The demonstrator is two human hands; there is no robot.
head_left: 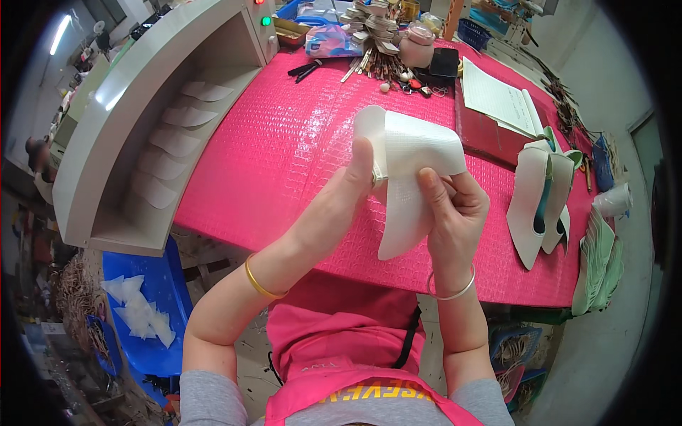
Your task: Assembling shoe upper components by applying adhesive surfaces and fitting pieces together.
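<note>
Above the pink table, both my hands hold a white, textured shoe upper piece (419,145), which is folded and bent into a curve. My left hand (348,181) grips its left side, thumb pointing up along the edge; its other fingers are mostly hidden behind the material. At the right side, my right hand (455,209) pinches the piece between thumb and curled fingers. One flap of it hangs down between the hands. To the right of my right hand lies a pair of pale shoe uppers (529,202) with green linings.
A curved grey machine (135,85) stands at left, with several white pieces (177,144) on its shelf. White triangular scraps lie on a blue stool (163,358). Around the table's far side are a notebook (501,99), a jar (416,48) and tools. Pale green pieces (597,263) hang at right.
</note>
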